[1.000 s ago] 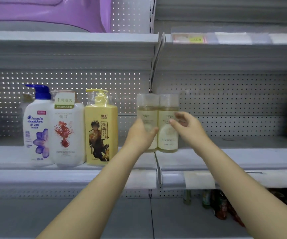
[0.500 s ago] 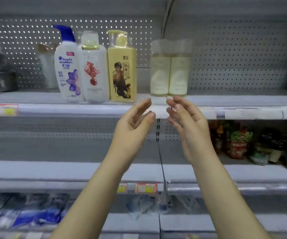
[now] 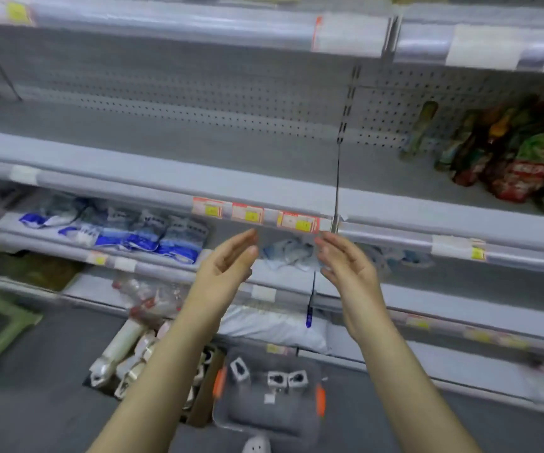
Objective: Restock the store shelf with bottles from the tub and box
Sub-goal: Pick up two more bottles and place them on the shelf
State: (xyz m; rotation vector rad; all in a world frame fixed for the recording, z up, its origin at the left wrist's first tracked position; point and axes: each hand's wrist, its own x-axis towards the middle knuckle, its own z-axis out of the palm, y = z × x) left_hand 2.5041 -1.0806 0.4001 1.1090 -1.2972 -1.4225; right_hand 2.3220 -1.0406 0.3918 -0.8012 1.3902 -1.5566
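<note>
- Plastic bottles [image 3: 285, 378] stand in the tub [image 3: 264, 416] on the floor, at the bottom centre of the frame. More white bottles [image 3: 120, 349] lie in the box [image 3: 207, 397] just left of it.
- We judge the reach down to be the risk. The tub's bottles stand close together, so a hurried two-handed grab could knock one over, and the wrapped ones in the box look slippery.
- Seen from above, those in the tub show pale, boxy pump tops. Those in the box are long and film-wrapped, though blur hides their labels.
- Our left hand [image 3: 228, 269] and right hand [image 3: 346, 266] hang mid-frame with palms facing, fingers loose and nearly straight, holding nothing.
- Behind them the shelf [image 3: 166, 178] runs across the middle of the frame, with price tags [image 3: 254, 215] on its edge.
- Blue packets [image 3: 153, 233] sit at left centre and snack bags [image 3: 509, 158] at upper right.
</note>
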